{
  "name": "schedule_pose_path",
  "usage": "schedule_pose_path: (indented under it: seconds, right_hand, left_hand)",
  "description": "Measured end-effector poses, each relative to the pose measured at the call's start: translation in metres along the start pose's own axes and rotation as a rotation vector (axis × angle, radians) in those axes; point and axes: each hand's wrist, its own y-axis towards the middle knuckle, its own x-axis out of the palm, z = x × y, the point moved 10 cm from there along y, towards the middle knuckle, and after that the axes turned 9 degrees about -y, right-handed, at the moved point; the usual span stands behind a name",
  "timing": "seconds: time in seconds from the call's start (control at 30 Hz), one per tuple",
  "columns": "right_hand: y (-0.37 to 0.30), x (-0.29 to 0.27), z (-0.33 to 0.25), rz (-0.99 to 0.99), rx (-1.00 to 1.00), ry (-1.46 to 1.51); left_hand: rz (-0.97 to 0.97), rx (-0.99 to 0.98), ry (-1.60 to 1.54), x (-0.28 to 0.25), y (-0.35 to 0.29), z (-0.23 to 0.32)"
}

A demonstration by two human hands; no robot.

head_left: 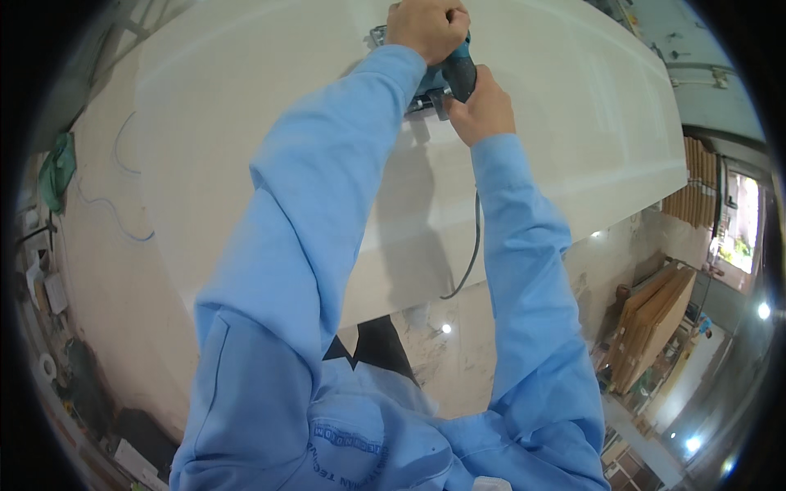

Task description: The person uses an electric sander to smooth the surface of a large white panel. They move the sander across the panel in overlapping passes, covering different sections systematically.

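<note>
A teal-and-black electric sander [461, 75], with metal clips at its ends, rests on a wide pale board [565, 106] near the top of the view. My left hand [430, 31] is closed over its front part, with the forearm reaching far forward. Behind it, my right hand [485, 108] grips the dark rear handle. The hands hide much of the sander's body. Its dark power cord [473, 255] runs back past my right forearm and hangs near the board's near edge. A shadow of the tool falls across the board.
Thin bluish cable [119, 217] lies curved on the left. At the far left hangs a green bag or cloth [57, 173]. Stacked brown panels [655, 315] lean on the right, with more brown boards [696, 184] beyond. The floor [454, 360] shows below the board's near edge.
</note>
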Motion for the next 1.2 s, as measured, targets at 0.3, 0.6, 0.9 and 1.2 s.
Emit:
schedule_pose_path:
  seconds: [0.3, 0.6, 0.9, 1.2]
  right_hand:
    - [-0.318, -0.029, -0.001, -0.352, 0.107, 0.120]
    - [-0.288, 0.072, -0.230, -0.469, -0.189, 0.238]
    - [-0.344, 0.114, -0.339, -0.743, -0.390, 0.302]
    - [-0.423, 0.012, -0.159, -0.454, -0.003, 0.156]
  left_hand:
    - [-0.233, -0.231, 0.051, -0.079, -0.256, 0.182]
    - [-0.062, -0.294, 0.255, -0.316, -0.268, 0.085]
    - [0.095, -0.368, 0.420, -0.459, -0.312, 0.109]
    - [-0.116, -0.321, 0.013, -0.248, -0.325, 0.194]
